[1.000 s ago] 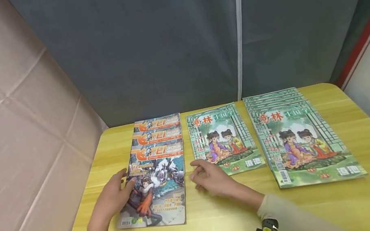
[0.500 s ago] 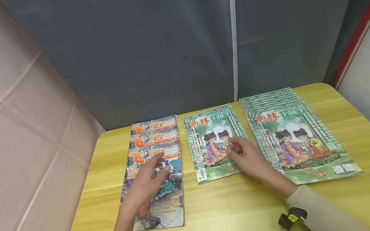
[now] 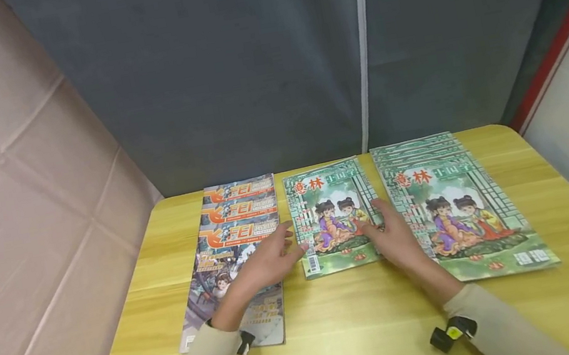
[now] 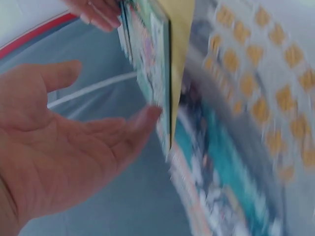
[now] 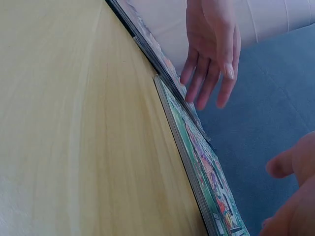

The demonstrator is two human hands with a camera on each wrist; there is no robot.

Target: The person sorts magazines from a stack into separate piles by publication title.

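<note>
A green magazine (image 3: pixel 329 195) with two cartoon figures on its cover lies in the middle of the table. My left hand (image 3: pixel 267 261) is at its left edge, over the right side of a fanned row of "FEI" magazines (image 3: pixel 206 286). In the left wrist view this left hand (image 4: pixel 74 147) has its fingers stretched out and thumb apart, palm facing the magazine's edge. My right hand (image 3: pixel 399 239) is by the right edge, thumb over the cover. The right wrist view shows only part of the right hand (image 5: pixel 298 191), thumb and fingers spread apart.
An overlapping stack of the same green magazines (image 3: pixel 477 232) lies at the right of the yellow wooden table (image 3: pixel 348 344). Dark grey cloth (image 3: pixel 220 74) hangs behind the far edge. Pale panels (image 3: pixel 17 250) stand on the left and right.
My left hand has moved right, from the left edge of the FEI magazines to the middle magazine. My right hand has moved right, from beside the green magazine's left edge to its right edge.
</note>
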